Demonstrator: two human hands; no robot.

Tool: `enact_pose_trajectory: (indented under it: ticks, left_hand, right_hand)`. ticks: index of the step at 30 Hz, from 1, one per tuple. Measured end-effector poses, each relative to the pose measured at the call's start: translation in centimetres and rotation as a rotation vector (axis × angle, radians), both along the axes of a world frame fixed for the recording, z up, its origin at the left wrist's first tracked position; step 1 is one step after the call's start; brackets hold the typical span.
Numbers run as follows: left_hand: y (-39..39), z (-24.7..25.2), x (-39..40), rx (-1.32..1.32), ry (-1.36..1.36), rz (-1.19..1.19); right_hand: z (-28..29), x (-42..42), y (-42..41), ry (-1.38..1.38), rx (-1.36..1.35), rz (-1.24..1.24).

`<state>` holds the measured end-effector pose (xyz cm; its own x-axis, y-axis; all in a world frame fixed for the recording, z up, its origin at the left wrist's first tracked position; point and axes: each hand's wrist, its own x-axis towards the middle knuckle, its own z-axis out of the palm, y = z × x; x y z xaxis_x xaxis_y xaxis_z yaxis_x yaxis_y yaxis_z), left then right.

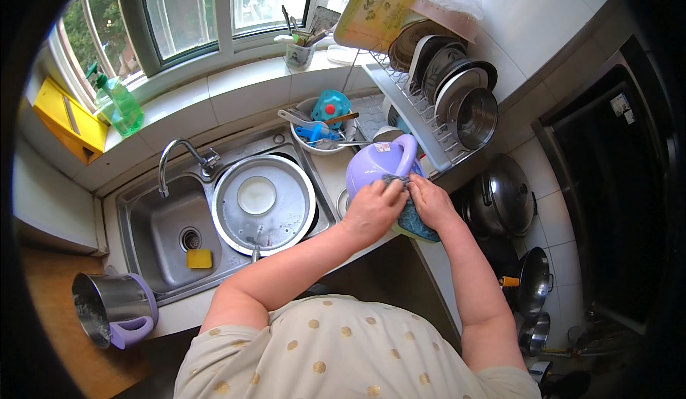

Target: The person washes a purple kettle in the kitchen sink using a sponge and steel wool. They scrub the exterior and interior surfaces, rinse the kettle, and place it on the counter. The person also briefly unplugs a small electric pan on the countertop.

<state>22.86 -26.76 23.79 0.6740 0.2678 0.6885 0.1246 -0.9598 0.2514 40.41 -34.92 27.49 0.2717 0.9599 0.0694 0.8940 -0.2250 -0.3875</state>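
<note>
Both of my hands are at a purple plastic appliance part [372, 165] with a loop handle, on the counter right of the sink. My left hand [378, 206] presses a grey scrubbing pad [395, 178] against it near the handle. The fingers of my right hand [429, 198] meet the same spot; whether they grip the pad or the purple part is unclear. Under my hands is a dark blue-grey patterned thing [415, 222], partly hidden. A steel jug with a purple handle [118, 305] lies on its side at the lower left.
A steel basin [222, 214] holding a white dish sits over the right sink bowl. A yellow sponge [199, 258] lies in the left sink bowl [161, 227]. Behind my hands are a bowl of utensils [324, 149] and a dish rack [412, 125]. Pots [506, 195] stand at the right.
</note>
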Motion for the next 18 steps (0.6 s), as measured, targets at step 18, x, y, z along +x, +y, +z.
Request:
enact_pose_trajectory:
  ticks: [18]
  left_hand:
    - [2.2, -1.0, -2.5, -0.016, -0.063, 0.166]
  right_hand:
    - [0.2, -0.3, -0.2, 0.02, 0.018, 0.011]
